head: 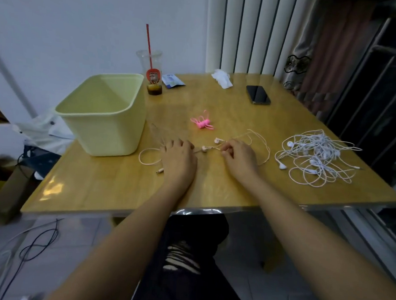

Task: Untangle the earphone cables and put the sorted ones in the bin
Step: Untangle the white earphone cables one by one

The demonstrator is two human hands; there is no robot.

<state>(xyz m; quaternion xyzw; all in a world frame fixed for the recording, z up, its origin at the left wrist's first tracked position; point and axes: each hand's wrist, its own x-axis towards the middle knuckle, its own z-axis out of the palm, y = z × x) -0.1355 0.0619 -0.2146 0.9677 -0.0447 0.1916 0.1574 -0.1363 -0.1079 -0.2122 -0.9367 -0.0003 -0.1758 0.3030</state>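
Note:
A pale pink earphone cable [262, 144] lies spread across the middle of the wooden table [213, 192]. My left hand [178, 157] rests palm down on its left part, fingers curled over the cord near one earbud [204, 148]. My right hand [239, 155] pinches the cord just behind the second earbud [217, 140]. The cable's plug [159, 170] lies near my left wrist. A tangled heap of white earphones [316, 156] sits at the right. A pale yellow bin [105, 113] stands at the left; nothing shows inside it.
A bright pink bundle of cable ties [203, 122] lies behind the hands. At the back stand a plastic cup with a red straw [151, 71], a small packet [172, 80], a crumpled tissue [222, 78] and a dark phone [257, 95]. Cables lie on the floor at the left.

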